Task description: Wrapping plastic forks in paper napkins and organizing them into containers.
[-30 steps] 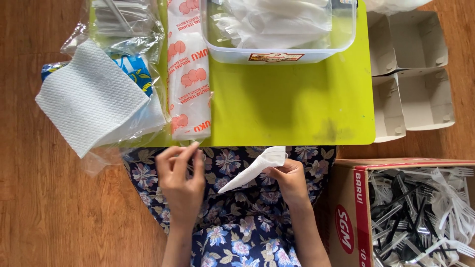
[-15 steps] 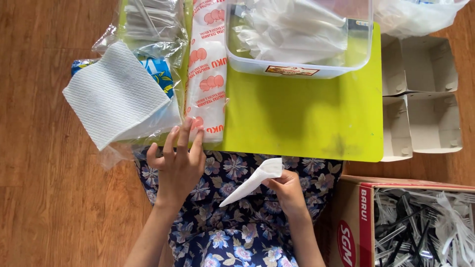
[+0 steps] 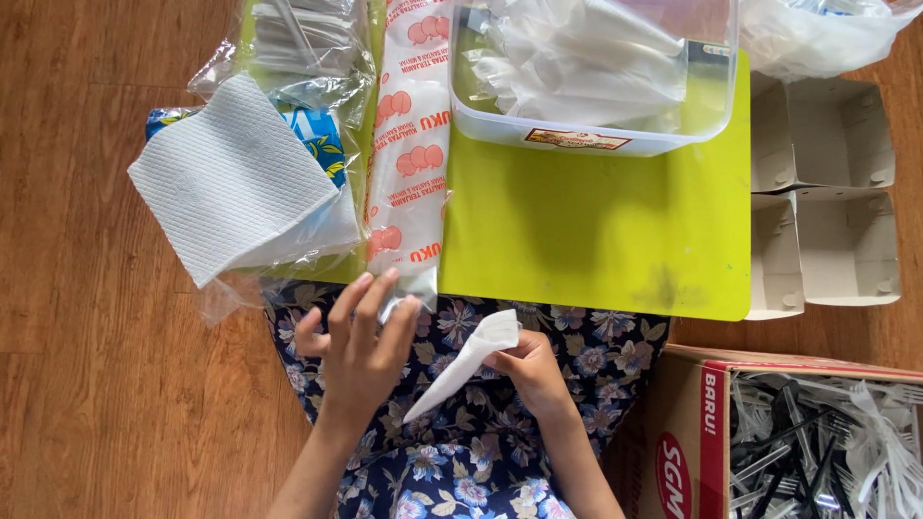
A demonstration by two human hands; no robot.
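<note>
**Op A:** On the head view, I see the right hand (image 3: 534, 370) closed around the thick end of a rolled white napkin (image 3: 466, 360), over the lap in the flowered dress (image 3: 461, 452). The roll points down and to the left, just below the edge of the green table (image 3: 596, 231).

**Op B:** And the left hand (image 3: 361, 341)?

**Op A:** Fingers spread, holding nothing I can see. The fingertips (image 3: 389, 279) are at the lower end of the long plastic sleeve with red printing (image 3: 409, 144), touching it or just short of it. I can't tell which.

**Op B:** What worries you?

**Op A:** I'd judge the sleeve hangs over the table edge, so a careless pull could drag it off, or nudge the stack of paper towels (image 3: 231, 178) beside it. The roll is only pinched at one end; it might unwind. The cardboard box of plastic cutlery (image 3: 808, 442) sits well apart.
</note>
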